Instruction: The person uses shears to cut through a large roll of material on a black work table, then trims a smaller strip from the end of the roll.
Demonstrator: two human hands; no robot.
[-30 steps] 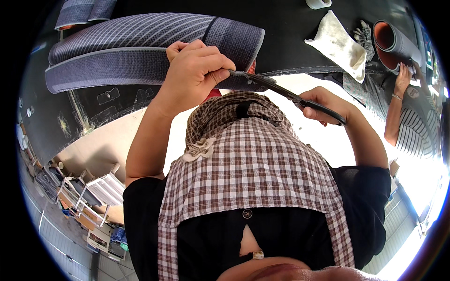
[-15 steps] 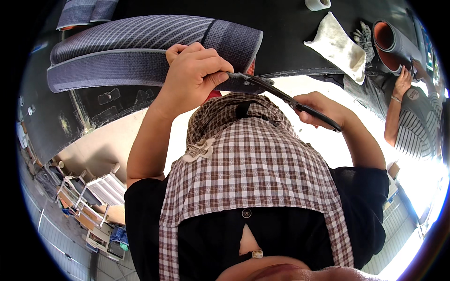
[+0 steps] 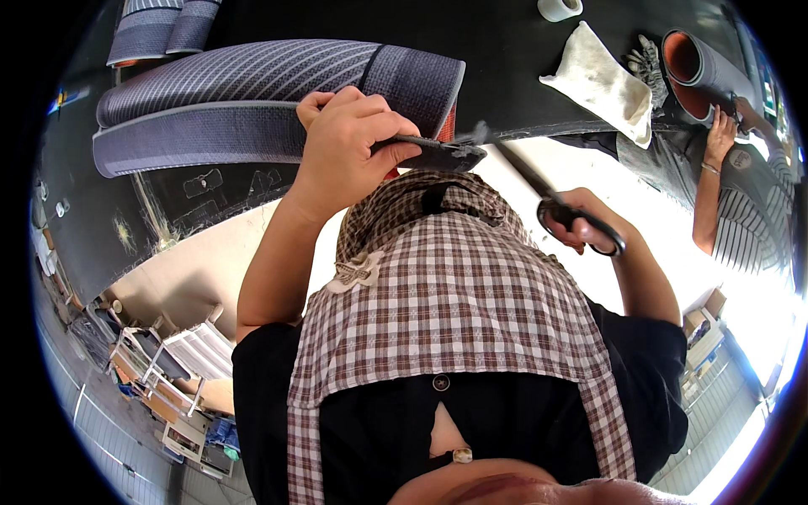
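Note:
In my right hand (image 3: pixel 589 220) is a pair of black-handled scissors (image 3: pixel 532 172), fingers through the handle loops and blades pointing up and left, slightly blurred. My left hand (image 3: pixel 353 151) pinches the dark end of a mat (image 3: pixel 446 155) between thumb and fingers. Grey fluff (image 3: pixel 481 133) sticks up at that end, just left of the scissor blades and apart from them. Behind my left hand lies a grey-patterned rolled mat (image 3: pixel 252 71) with an orange-red underside showing at its right end. Whether the pinched end belongs to this roll is hidden by my hand.
A white cloth (image 3: pixel 598 84), a grey glove (image 3: pixel 646 63) and a white roll (image 3: pixel 560 8) lie on the black table (image 3: pixel 497 76). At right, another person's hand (image 3: pixel 720 135) touches a rolled mat (image 3: pixel 707 71). More rolled mats (image 3: pixel 147 34) lie far left.
The scissors have drawn away from the mat's end, to the right and down, with my right hand turning. The end in my left hand now shows its dark flat side.

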